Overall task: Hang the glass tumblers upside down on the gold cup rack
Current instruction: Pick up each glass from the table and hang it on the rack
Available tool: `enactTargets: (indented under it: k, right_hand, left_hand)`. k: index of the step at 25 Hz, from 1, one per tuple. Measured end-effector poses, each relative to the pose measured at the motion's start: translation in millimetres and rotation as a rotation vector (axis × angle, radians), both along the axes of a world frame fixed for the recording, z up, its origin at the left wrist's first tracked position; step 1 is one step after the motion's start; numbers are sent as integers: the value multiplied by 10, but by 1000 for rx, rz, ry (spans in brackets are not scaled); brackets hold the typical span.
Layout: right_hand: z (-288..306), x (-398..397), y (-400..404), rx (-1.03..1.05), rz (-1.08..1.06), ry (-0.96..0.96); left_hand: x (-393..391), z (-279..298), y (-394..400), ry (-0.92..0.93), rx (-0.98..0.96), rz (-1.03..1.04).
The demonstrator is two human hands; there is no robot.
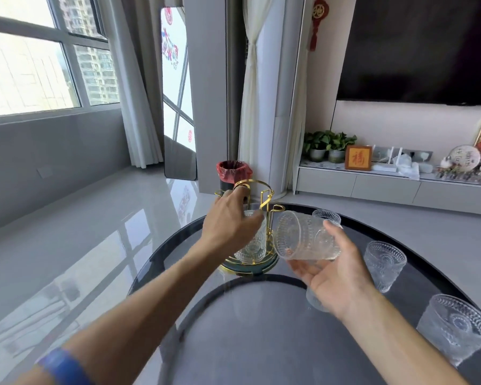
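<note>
The gold cup rack [257,218] stands near the far left edge of the dark glass worktop [261,343]. The left hand [231,220] grips the rack, fingers curled over its top ring, in front of 1 hung tumbler [252,245]. The right hand [336,273] holds a glass tumbler [306,237] tilted sideways, fingers closed around its base, just right of the rack. 3 upright tumblers [383,263] stand along the right edge.

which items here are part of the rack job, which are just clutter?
Job:
gold cup rack
tumbler on rack
tumbler in right hand
tumblers waiting on table

Not job:
red-lined bin
potted plants
framed sign
mirror
</note>
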State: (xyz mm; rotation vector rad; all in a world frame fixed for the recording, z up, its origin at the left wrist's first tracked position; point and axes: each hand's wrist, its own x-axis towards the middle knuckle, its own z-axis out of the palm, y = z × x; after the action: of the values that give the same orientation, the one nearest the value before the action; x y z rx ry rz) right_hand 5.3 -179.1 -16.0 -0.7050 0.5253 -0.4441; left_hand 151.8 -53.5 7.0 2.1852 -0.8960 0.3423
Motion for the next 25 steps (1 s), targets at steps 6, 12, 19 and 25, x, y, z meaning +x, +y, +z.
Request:
enactTargets:
  k: [6,12,19,25]
  right_hand:
    - [246,507,-545,-802,-186,218]
    - [86,1010,-724,-1478,-117,137]
    - [-253,1203,-754,-1737,13,420]
    - [-321,1240,-812,-1704,181,473]
  left_hand:
    - [600,94,-493,-278,461,-16]
    - [813,15,-348,-303,342,-150]
    - [719,20,-373,-315,393,-118]
    - [723,9,-399,-221,365,-117]
